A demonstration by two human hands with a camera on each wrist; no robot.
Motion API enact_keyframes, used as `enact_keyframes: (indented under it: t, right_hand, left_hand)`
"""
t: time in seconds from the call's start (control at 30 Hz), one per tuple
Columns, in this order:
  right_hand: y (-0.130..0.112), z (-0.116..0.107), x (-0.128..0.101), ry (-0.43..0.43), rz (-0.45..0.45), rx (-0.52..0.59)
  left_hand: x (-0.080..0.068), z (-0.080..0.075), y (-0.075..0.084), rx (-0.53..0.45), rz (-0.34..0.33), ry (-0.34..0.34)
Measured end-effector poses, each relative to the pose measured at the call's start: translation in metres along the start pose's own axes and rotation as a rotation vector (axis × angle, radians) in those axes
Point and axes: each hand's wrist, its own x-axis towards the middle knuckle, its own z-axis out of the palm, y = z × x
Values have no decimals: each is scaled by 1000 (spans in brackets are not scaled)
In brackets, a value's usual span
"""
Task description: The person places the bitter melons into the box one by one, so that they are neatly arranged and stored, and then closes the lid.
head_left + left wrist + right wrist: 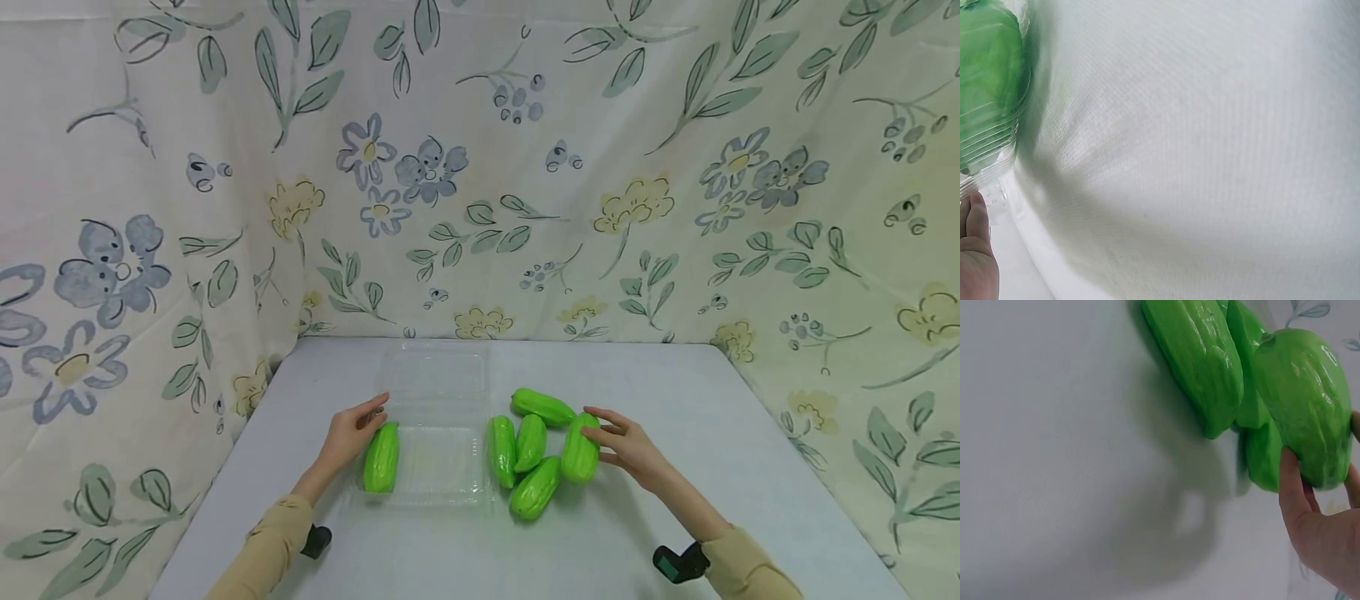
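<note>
My right hand grips a glossy green gourd-shaped vegetable, thumb on one side and fingers on the other. In the right wrist view this vegetable appears raised in front of others like it. My left hand is at the left side of a clear plastic clamshell box, its fingers extended. In the left wrist view, a fingertip touches the ribbed plastic rim; most of that hand is out of frame. One green vegetable lies in the box, along its left side.
Several more green vegetables lie grouped right of the box, one close against its right edge and one behind. The box's clear lid lies folded back. A white table carries everything, with a floral curtain behind.
</note>
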Motion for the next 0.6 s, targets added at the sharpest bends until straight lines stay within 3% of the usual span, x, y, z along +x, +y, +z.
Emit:
enact_keyframes:
  t: [0.6]
  right_hand:
    - [-9, 18, 3, 50, -4, 48]
  left_hand:
    - [2, 2, -5, 12, 59, 18]
